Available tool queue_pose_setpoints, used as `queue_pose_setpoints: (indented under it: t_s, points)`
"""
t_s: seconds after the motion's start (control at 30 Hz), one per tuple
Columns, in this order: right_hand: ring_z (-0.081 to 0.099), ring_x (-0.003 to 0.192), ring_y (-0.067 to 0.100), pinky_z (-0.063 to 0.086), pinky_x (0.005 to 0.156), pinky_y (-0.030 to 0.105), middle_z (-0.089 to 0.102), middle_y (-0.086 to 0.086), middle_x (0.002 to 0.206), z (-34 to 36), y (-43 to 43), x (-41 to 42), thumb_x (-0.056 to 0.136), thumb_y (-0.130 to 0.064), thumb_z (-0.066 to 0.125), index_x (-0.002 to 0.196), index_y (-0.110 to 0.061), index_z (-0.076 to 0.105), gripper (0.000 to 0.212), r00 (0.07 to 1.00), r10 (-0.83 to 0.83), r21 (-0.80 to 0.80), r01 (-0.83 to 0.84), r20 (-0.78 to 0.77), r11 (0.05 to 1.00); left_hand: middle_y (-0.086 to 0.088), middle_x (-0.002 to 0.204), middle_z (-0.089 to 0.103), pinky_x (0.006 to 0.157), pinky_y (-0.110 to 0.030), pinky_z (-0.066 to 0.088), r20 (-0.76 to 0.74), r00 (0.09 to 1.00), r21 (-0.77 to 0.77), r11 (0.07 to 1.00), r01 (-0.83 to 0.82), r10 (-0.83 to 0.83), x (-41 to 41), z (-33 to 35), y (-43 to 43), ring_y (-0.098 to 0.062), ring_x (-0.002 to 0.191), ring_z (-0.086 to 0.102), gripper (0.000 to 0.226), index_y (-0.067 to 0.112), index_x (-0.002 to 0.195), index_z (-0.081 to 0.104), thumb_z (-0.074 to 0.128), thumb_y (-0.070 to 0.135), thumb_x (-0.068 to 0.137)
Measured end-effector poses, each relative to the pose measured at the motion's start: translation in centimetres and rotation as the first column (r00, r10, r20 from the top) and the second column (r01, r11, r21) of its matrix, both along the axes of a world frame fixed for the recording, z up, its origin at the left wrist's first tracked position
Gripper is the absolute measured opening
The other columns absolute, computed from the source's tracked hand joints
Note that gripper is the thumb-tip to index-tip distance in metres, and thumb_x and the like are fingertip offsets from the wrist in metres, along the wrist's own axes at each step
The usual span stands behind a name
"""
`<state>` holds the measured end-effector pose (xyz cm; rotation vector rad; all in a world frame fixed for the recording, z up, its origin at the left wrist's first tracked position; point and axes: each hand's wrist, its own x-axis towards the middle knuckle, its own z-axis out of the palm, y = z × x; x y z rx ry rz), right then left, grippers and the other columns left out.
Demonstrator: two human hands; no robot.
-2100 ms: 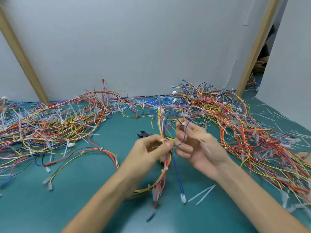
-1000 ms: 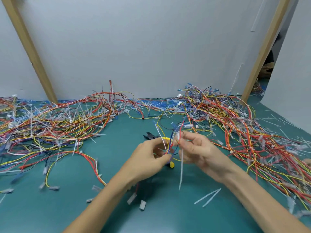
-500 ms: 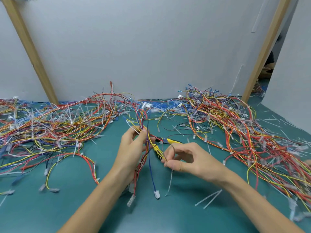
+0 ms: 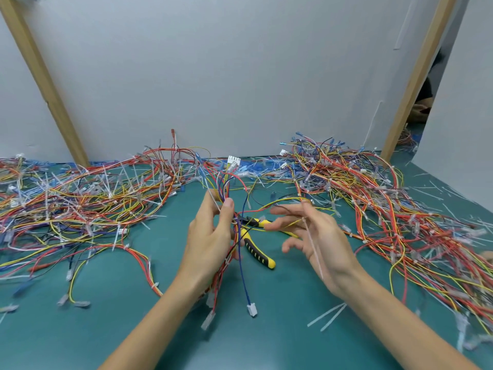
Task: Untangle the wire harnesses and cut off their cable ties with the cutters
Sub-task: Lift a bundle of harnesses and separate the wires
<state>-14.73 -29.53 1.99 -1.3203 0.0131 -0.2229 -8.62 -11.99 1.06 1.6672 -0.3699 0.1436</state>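
My left hand [image 4: 210, 236] grips a wire harness [image 4: 226, 182] of red, yellow and blue wires and holds it upright over the green mat. Its white connectors hang below, one on a blue wire [image 4: 252, 309]. My right hand [image 4: 317, 236] is just to the right with fingers spread and holds nothing. A loose white cable tie [image 4: 313, 247] shows in front of its palm. The yellow-and-black cutters [image 4: 260, 253] lie on the mat between and behind my hands, partly hidden by the harness.
Large tangled piles of harnesses cover the mat at left [image 4: 93, 198] and at right [image 4: 373, 198]. Cut cable ties [image 4: 328, 316] lie near my right forearm. A grey wall with slanted wooden posts [image 4: 45, 81] closes the back. Another person's hand [image 4: 418, 108] shows far right.
My right hand pinched the cable tie at the harness and has now opened and drawn away to the right, the tie loose at its palm. My left hand keeps its grip on the harness.
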Motion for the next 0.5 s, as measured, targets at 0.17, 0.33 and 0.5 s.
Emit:
queue_pose_setpoints:
  t_s: [0.17, 0.33, 0.5]
  points:
    - [0.074, 0.095, 0.028, 0.052, 0.055, 0.028, 0.075, 0.014, 0.101, 0.0, -0.7, 0.1, 0.105, -0.052, 0.023, 0.101, -0.012, 0.076, 0.066, 0.992, 0.006, 0.203, 0.021, -0.130, 0.979, -0.007, 0.071, 0.059, 0.048, -0.045, 0.054, 0.142, 0.988, 0.083, 0.994, -0.066, 0.054, -0.1, -0.2, -0.2, -0.030, 0.047, 0.062, 0.024, 0.021, 0.091, 0.044, 0.045, 0.041, 0.104]
    - [0.076, 0.079, 0.028, 0.053, 0.049, 0.026, 0.076, 0.008, 0.095, 0.0, -1.3, 0.2, 0.105, -0.053, 0.029, 0.093, -0.013, 0.071, 0.059, 0.978, -0.057, 0.339, 0.125, -0.203, 0.933, 0.001, 0.072, 0.061, 0.051, -0.049, 0.053, 0.198, 0.973, 0.095, 0.986, -0.139, 0.119, 0.2, -0.2, -0.1, -0.030, 0.055, 0.063, 0.024, 0.022, 0.089, 0.047, 0.047, 0.041, 0.104]
    - [0.076, 0.076, 0.028, 0.054, 0.048, 0.024, 0.077, 0.004, 0.097, 0.6, -2.5, 0.4, 0.104, -0.056, 0.027, 0.098, -0.015, 0.066, 0.056, 0.974, -0.091, 0.413, 0.171, -0.206, 0.894, 0.003, 0.063, 0.053, 0.037, -0.029, 0.041, 0.124, 0.981, -0.036, 0.989, -0.145, 0.148, 1.2, 0.3, 0.9, -0.027, 0.044, 0.056, 0.024, 0.020, 0.086, 0.045, 0.048, 0.035, 0.104]
